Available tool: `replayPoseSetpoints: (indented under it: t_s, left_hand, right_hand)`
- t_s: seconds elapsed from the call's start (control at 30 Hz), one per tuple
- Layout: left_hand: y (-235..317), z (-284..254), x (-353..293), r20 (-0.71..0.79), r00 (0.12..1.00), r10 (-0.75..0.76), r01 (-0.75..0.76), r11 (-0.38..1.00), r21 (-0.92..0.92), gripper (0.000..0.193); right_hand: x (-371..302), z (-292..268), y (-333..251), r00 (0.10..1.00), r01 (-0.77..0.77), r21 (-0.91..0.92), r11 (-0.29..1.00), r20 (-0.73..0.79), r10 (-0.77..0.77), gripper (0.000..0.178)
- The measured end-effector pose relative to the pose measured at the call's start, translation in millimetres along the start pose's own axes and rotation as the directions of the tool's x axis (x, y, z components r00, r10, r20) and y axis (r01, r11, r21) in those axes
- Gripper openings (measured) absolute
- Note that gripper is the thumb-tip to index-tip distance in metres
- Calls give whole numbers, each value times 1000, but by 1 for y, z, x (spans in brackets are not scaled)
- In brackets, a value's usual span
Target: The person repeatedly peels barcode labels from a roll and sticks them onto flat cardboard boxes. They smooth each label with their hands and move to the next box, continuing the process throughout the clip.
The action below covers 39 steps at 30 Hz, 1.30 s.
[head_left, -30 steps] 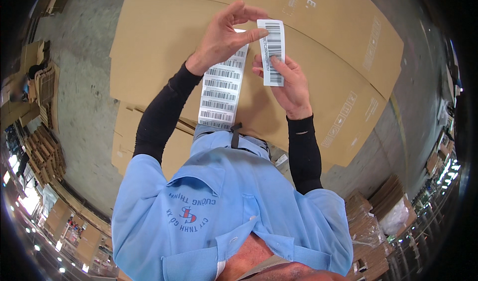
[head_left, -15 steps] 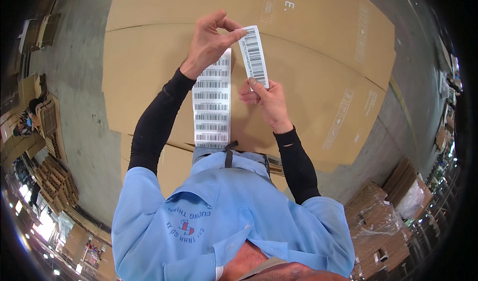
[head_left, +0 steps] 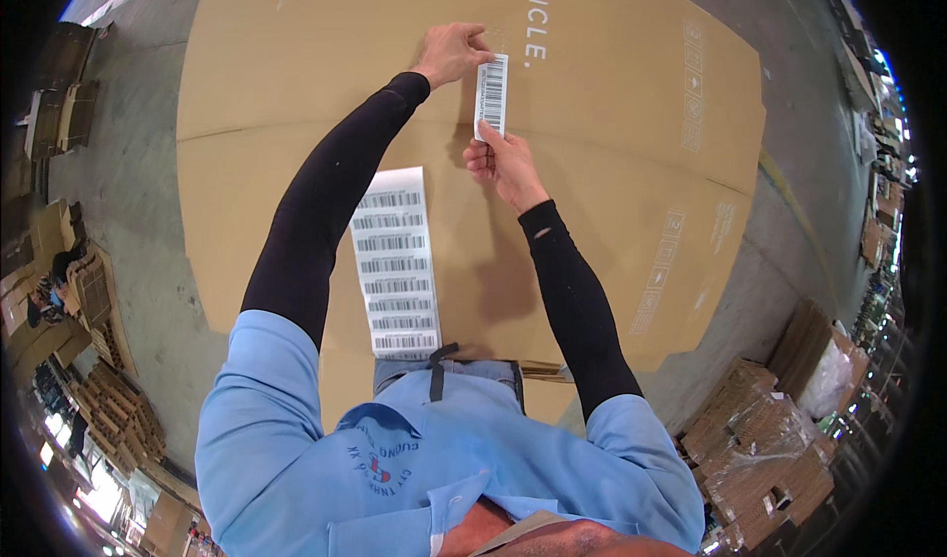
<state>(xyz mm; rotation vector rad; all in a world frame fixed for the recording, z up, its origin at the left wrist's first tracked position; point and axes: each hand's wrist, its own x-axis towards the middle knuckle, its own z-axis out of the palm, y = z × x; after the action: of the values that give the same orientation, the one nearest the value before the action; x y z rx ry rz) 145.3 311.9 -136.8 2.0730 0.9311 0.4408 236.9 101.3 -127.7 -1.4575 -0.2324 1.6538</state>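
Note:
Between my hands a white barcode label (head_left: pixel 491 93) is stretched lengthwise above a large flat brown cardboard sheet (head_left: pixel 592 192). My left hand (head_left: pixel 456 52) pinches the label's far end between thumb and finger. At its near end, my right hand (head_left: pixel 506 165) grips it with the thumb on top and the other fingers curled. Closer to my body, a strip of barcode labels (head_left: pixel 397 266) lies on the cardboard, left of my right forearm. Whether the held label touches the cardboard I cannot tell.
The cardboard carries white printed symbols and fold lines. Beyond it is grey concrete floor (head_left: pixel 163 291). Wrapped cardboard stacks (head_left: pixel 760 448) stand at the lower right, with more cardboard piles (head_left: pixel 113 399) at the left. Another person (head_left: pixel 44 305) is partly visible at the far left.
Both hands have moved farther from my body with the label, which is now held more upright in view. The label strip lies nearer my waist, and the view has shifted.

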Motion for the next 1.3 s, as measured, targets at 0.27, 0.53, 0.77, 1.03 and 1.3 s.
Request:
replayPoseSetpoints:
  t_s: [0.27, 0.53, 0.77, 1.03, 1.3]
  left_hand:
    - [-46, 35, 58, -91, 996, 17, -1, 986, 165, 29]
    - [-62, 46, 58, -157, 981, 111, -78, 976, 202, 19]
    - [-64, 50, 57, -206, 969, 135, -88, 972, 219, 22]
    - [-66, 57, 56, -258, 939, 229, -158, 950, 268, 22]
    - [-69, 64, 55, -219, 952, 213, -125, 926, 358, 26]
  right_hand:
    - [77, -16, -15, 997, -77, 47, 996, -2, 77, 32]
    - [95, -23, -13, 994, -107, 33, 994, 29, 106, 29]
    - [101, -22, -19, 989, -151, 33, 988, -4, 151, 29]
    - [102, -19, -22, 987, -158, 10, 987, -26, 158, 29]
    - [102, -16, -21, 987, -152, -11, 988, -61, 151, 31]
